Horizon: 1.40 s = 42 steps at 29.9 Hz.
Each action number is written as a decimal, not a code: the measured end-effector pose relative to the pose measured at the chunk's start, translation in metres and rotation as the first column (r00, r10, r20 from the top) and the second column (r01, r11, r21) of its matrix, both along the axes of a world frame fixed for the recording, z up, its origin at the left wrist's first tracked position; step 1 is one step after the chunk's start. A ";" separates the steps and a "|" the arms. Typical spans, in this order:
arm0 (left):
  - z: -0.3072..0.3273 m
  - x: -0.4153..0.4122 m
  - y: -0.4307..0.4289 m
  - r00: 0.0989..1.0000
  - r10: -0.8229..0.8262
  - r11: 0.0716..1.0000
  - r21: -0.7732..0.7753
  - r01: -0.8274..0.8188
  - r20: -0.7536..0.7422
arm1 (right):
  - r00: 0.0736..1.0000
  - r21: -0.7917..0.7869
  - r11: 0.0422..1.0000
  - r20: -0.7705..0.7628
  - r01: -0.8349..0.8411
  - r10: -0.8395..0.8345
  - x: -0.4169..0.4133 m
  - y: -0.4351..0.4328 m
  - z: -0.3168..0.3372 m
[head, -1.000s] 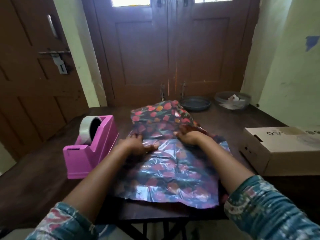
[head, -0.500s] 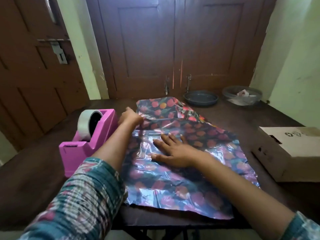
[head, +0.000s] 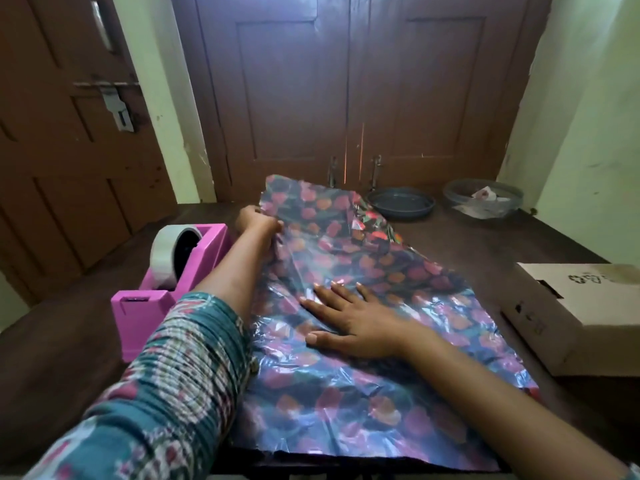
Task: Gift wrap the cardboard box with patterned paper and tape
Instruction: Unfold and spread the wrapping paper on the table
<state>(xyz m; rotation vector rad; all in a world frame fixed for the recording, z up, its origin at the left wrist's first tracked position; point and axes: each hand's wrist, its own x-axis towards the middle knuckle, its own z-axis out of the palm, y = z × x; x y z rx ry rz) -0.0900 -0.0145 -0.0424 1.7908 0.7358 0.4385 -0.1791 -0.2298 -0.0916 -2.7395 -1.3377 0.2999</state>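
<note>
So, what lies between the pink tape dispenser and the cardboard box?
The patterned wrapping paper fills that stretch in the head view, with the right hand flat on it.

"Where does your view look from?"

"From your own head: one wide-angle camera, facing forward and down over the table."

"How near is it?"

"Close. Your left sleeve fills the bottom-left corner. Your left hand and right hand sit mid-frame at the patterned paper. The brown doors stand straight ahead, past the table's far edge."
</note>
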 end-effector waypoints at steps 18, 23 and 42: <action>-0.025 0.009 -0.041 0.727 -0.454 0.265 0.700 0.663 -0.516 | 0.940 0.452 0.861 0.123 0.233 -0.319 0.078 -0.010 0.050; -0.044 0.014 -0.042 0.661 -0.434 0.291 0.599 0.746 -0.612 | 0.837 0.178 0.915 0.371 0.362 -0.403 0.122 -0.020 0.037; -0.047 0.061 -0.009 0.620 -0.370 0.261 0.563 0.784 -0.692 | 0.397 0.747 0.117 -0.207 0.654 -0.894 0.191 -0.063 0.020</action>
